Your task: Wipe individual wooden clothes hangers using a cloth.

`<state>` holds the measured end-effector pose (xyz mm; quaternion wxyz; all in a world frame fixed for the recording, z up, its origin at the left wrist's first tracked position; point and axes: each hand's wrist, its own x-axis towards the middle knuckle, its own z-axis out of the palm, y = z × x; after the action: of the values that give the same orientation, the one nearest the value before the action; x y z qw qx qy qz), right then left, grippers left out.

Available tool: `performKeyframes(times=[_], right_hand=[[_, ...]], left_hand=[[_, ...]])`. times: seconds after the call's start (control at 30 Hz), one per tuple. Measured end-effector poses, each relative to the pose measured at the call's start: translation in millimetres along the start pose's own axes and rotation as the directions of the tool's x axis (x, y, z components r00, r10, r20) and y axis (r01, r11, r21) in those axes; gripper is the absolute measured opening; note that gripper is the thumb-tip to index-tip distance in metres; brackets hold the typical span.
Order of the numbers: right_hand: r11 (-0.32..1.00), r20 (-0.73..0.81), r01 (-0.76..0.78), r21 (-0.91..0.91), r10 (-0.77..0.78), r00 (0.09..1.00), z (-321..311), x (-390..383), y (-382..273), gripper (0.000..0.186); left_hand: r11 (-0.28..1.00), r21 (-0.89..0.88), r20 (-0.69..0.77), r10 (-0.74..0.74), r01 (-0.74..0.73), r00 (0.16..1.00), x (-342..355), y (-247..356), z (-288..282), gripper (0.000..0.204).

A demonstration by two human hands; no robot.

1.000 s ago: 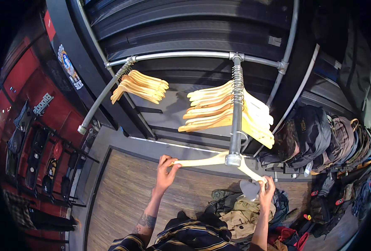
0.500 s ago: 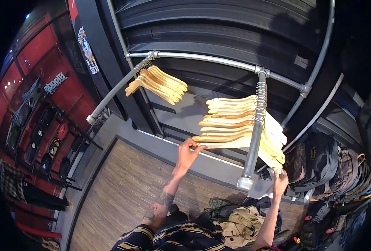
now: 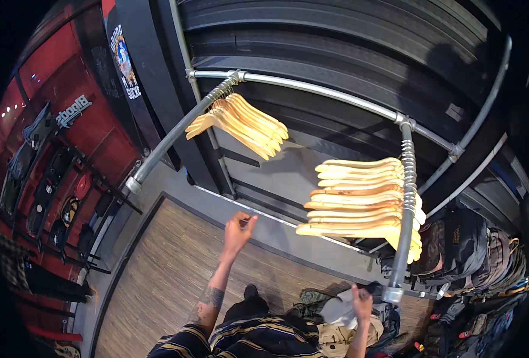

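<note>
Closest in was a striped shirt [image 3: 264, 341], its dark cloth crossed by thin pale bands. Just ahead of it the right hand [image 3: 362, 303] was raised, thumb up, against a smooth grey cloth [image 3: 338, 308]; whether the fingers gripped it could not be told. The left hand [image 3: 239, 232] hung empty over the floor [image 3: 169, 262], fingers loosely curled and parted from the thumb. A crumpled tan garment [image 3: 338, 339] lay below the right hand, among darker clothes; a foot could catch in those folds if the person stepped that way without looking down. Beyond the hands, the wooden hangers [image 3: 354, 206] hung in a tight row on the right-hand rail [image 3: 400, 262], touching neither hand. With the hooks packed so close, a tug on one hanger might snag its neighbours, and a hard pull might send several sliding toward the rail's free end. That end jutted out beside the right hand, so a careless lift could knock knuckles on metal. The hangers were pale, glossy wood with gently curved arms, a few more orange; the rail was dull grey round pipe. Further off, a second bunch of hangers [image 3: 246, 125] hung on the left-hand rail [image 3: 172, 146]. Bulky fabric backpacks [image 3: 455, 250] crowded the right side, and behind everything ran a dark ribbed wall [image 3: 336, 36].
</note>
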<state>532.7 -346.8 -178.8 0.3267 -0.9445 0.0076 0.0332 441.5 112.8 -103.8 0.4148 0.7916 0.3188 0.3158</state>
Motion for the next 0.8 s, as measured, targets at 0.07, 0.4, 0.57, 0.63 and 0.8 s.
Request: performKeyframes(times=[0.07, 0.4, 0.57, 0.63, 0.8], right_hand=[[0.975, 0.196, -0.062, 0.215, 0.019, 0.980, 0.8, -29.0, -50.3, 0.055], [0.954, 0.282, 0.143, 0.265, -0.219, 0.934, 66.2, -87.2, -217.4, 0.046], [0.931, 0.195, 0.237, 0.277, -0.296, 0.935, 85.5, -95.6, -242.6, 0.042], [0.949, 0.226, 0.194, 0.247, -0.252, 0.941, 87.5, -99.6, -249.5, 0.045], [0.973, 0.240, 0.102, 0.206, -0.152, 0.959, 97.7, -104.2, -242.2, 0.047]], left_hand=[[1.000, -0.017, -0.019, 0.003, -0.003, 1.000, 14.7, -13.8, -19.7, 0.030], [0.962, -0.268, -0.090, 0.033, -0.056, 0.995, 128.3, -7.3, -22.9, 0.026], [0.911, -0.411, -0.188, -0.040, -0.041, 0.981, 230.7, 11.6, -28.2, 0.043], [0.923, -0.378, -0.200, -0.152, 0.067, 0.968, 266.4, 3.6, -36.7, 0.052], [0.931, -0.267, -0.088, -0.280, 0.248, 0.956, 290.8, 26.3, -44.5, 0.061]])
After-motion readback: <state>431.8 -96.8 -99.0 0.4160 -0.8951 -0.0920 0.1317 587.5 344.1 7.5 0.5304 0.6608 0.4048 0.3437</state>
